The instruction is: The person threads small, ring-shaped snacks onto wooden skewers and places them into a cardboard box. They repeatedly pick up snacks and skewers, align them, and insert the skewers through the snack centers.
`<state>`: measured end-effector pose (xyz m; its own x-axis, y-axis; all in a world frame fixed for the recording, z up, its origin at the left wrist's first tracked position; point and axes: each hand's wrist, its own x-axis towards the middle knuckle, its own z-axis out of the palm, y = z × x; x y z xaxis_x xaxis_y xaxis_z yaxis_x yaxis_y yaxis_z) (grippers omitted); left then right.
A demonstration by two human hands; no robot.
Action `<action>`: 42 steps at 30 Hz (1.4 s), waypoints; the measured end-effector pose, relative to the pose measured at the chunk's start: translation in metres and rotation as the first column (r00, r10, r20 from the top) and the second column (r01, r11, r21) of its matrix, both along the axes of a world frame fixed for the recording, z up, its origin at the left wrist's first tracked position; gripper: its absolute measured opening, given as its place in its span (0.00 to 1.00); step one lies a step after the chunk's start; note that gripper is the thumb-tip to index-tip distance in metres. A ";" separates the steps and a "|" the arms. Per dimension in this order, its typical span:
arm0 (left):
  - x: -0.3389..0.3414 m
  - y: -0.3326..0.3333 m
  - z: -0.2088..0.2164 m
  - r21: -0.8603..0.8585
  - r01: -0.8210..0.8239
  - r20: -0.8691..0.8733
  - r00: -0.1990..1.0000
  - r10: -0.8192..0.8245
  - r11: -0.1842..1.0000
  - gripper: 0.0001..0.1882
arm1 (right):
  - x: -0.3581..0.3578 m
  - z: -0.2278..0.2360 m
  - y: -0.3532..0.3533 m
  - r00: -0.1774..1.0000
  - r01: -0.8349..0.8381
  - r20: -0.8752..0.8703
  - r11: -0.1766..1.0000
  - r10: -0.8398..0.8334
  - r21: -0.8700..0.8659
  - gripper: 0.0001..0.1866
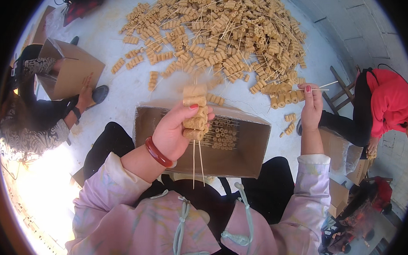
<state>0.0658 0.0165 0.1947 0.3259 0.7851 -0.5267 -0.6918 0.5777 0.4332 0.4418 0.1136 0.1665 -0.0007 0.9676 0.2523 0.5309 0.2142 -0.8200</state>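
Note:
My left hand [169,130] is closed round skewers of tan, ribbed rolls [194,122], held upright above an open cardboard box [245,167]. Two bare stick ends point down below the fingers, and the upper end of the bunch is blurred. Off to the right, my right hand [311,111] pinches thin wooden skewers [320,89] between thumb and fingers. Tan rolls [286,100] sit along the left of those sticks, at the pile's edge. Inside the box, more skewered rolls [225,132] lie in rows, partly hidden behind my left hand.
A large heap of skewered rolls [229,34] covers the far floor. At left, a person sits by an open carton [75,71]. A person in a red top [393,100] bends over at right, near a wooden stool [342,89] and a white wall [360,32].

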 end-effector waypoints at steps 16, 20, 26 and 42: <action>0.008 -0.037 0.004 0.062 0.030 -0.011 1.000 -0.030 0.998 0.17 | -0.182 0.168 -0.171 0.770 -0.508 0.633 0.677 0.080 0.532 0.18; 0.009 -0.029 0.002 0.050 0.059 0.061 0.996 -0.062 0.997 0.22 | -0.206 0.168 -0.178 0.530 -0.733 0.826 0.592 0.189 0.335 0.19; 0.008 -0.030 0.013 0.125 0.038 0.187 0.980 -0.061 0.991 0.23 | -0.225 0.153 -0.182 0.359 -0.823 0.897 0.541 0.257 0.174 0.21; 0.003 -0.025 0.009 0.204 0.041 0.132 0.989 -0.069 0.978 0.24 | -0.216 0.170 -0.219 0.314 -0.787 0.920 0.607 0.234 0.114 0.22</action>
